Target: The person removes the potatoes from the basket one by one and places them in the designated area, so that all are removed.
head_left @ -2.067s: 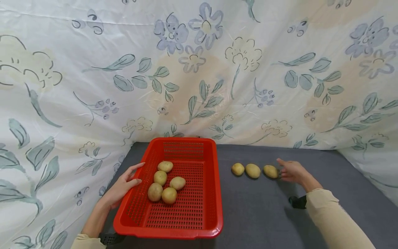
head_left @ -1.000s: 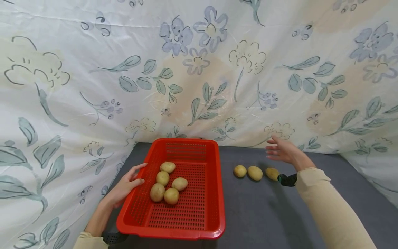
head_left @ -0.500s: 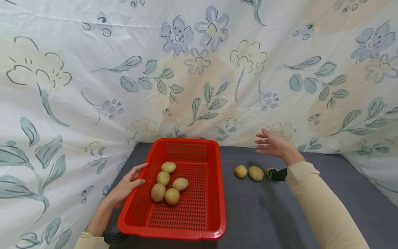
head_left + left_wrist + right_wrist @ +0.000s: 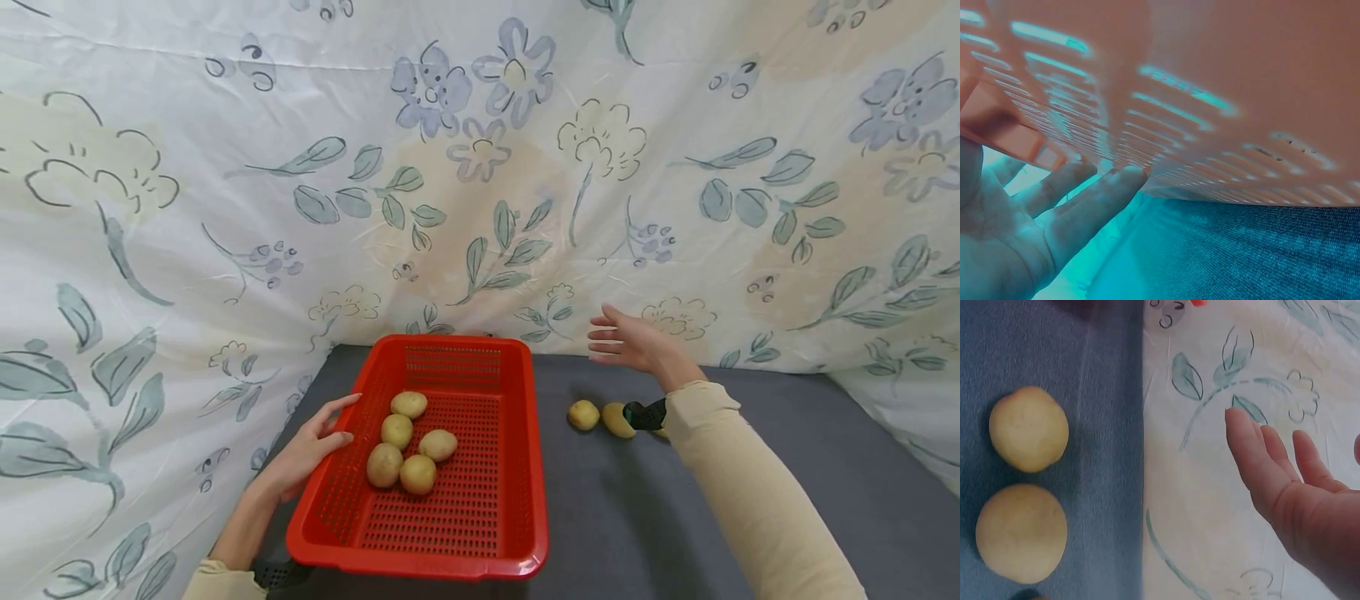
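My left hand [image 4: 303, 454] holds the left side of a red plastic basket [image 4: 517, 550]. In the head view its thumb and forefinger lie over the rim, while the left wrist view shows other fingers [image 4: 1094, 203] against the slotted outer wall. Several potatoes [image 4: 417, 474] lie in the basket's left half. My right hand [image 4: 637, 340] is raised with spread, nearly straight fingers and nothing in it. Below it, a row of potatoes lies on the table: a small one [image 4: 582, 415], a middle one [image 4: 617, 420] and a third, mostly hidden by my wrist and sleeve.
A dark grey cloth [image 4: 592, 517] covers the table. Floral fabric [image 4: 480, 208] hangs behind the table and along its left side. A black wrist device [image 4: 645, 415] sits under my right wrist.
My right hand has left the rightmost potato, risen, and moved left over the row, its wrist now covering parts of it. My left hand stays on the basket. The head view has shifted slightly.
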A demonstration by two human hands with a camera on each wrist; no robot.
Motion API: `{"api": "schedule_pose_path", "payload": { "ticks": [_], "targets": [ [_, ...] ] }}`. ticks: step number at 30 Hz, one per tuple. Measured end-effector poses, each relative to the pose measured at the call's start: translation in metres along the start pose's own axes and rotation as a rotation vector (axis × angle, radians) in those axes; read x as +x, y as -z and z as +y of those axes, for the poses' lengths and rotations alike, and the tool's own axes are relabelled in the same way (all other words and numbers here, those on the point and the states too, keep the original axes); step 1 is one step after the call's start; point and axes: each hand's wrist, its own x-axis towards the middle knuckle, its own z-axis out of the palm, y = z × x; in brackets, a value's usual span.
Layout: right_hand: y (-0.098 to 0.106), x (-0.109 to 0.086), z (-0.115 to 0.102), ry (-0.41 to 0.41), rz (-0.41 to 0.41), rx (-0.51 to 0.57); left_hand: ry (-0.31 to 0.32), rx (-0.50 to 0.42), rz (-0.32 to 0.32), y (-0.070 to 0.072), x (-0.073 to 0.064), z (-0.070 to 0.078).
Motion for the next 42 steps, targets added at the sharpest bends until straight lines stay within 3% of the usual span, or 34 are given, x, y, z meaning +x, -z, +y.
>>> {"api": "schedule_pose_path", "payload": {
  "ticks": [42],
  "targets": [
    [-0.092,0.036,-0.010,0.004,-0.144,-0.007,-0.001,-0.036,0.002,-0.001,0.000,-0.001]
  ]
}}
